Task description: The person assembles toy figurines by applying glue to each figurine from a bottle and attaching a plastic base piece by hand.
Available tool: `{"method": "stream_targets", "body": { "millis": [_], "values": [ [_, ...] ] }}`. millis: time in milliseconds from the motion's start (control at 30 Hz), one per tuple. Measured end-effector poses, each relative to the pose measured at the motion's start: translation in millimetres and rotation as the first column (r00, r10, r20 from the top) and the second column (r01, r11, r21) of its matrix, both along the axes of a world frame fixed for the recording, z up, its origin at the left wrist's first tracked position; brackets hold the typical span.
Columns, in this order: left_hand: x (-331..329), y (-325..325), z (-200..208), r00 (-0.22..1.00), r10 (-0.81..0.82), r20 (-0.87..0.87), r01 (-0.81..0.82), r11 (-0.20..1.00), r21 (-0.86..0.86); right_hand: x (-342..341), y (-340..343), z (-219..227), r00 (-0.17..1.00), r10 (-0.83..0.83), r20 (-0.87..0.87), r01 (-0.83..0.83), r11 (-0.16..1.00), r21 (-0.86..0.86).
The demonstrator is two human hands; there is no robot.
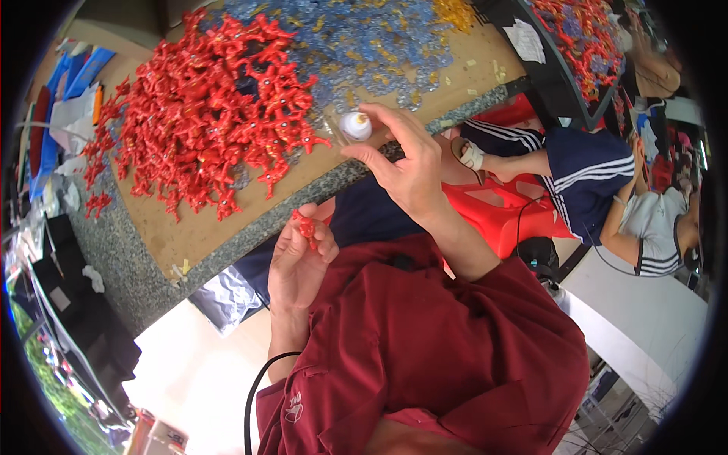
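Red figure: the small red figure [306,229] is on the person's side of the red heap [212,106], past the table edge.
Left hand: the left hand [297,254] is closed at the fingertips, pinching the red figure between thumb and fingers.
Right hand: the right hand [409,163] is right of the red heap, thumb and index finger curved apart in a wide C around the bottle. Whether they grip it cannot be told.
Bottle: the white bottle [354,129] is just right of the red heap, over the board.
Board: a strip of brown board [163,235] shows between the red heap and the table edge.
Table edge: the speckled table edge [258,229] runs slantwise along the near side of the red heap.
Clear blue pieces: the clear blue pieces [364,45] adjoin the red heap at its far right.
Black tray: the black tray [547,64] is well right of the red heap.
Red stool: the red stool [485,220] is right of the red heap, below table level.
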State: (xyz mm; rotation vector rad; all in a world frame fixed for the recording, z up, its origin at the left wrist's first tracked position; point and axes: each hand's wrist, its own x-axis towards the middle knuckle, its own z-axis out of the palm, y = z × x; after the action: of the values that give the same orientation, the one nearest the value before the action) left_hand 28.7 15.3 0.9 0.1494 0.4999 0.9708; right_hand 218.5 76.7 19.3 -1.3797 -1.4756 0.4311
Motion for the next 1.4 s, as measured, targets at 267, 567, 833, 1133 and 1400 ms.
{"method": "stream_targets", "body": {
  "millis": [267, 567, 833, 1133, 1400],
  "values": [
    [5, 3, -3, 0.999, -0.037, 0.003, 0.037, 0.999, 0.019, 60, 7, -10, 0.934, -0.244, 0.262, 0.248, 0.969, 0.016],
    [12, 1, -1, 0.999, -0.031, 0.017, 0.030, 0.999, 0.034, 58, 7, 3, 0.954, -0.072, 0.290, 0.140, 0.965, -0.223],
    [16, 4, -1, 0.996, -0.080, 0.028, 0.078, 0.995, 0.070, 53, 0, 14, 0.964, 0.006, 0.265, 0.077, 0.950, -0.303],
    [38, 8, 0, 0.973, -0.145, 0.179, 0.126, 0.986, 0.110, 19, -39, 4, 0.800, 0.299, -0.520, -0.440, 0.882, -0.170],
    [33, 4, -10, 0.994, -0.088, 0.059, 0.074, 0.974, 0.215, 15, -44, -5, 0.656, 0.277, -0.702, -0.567, 0.795, -0.215]
  ]
}}
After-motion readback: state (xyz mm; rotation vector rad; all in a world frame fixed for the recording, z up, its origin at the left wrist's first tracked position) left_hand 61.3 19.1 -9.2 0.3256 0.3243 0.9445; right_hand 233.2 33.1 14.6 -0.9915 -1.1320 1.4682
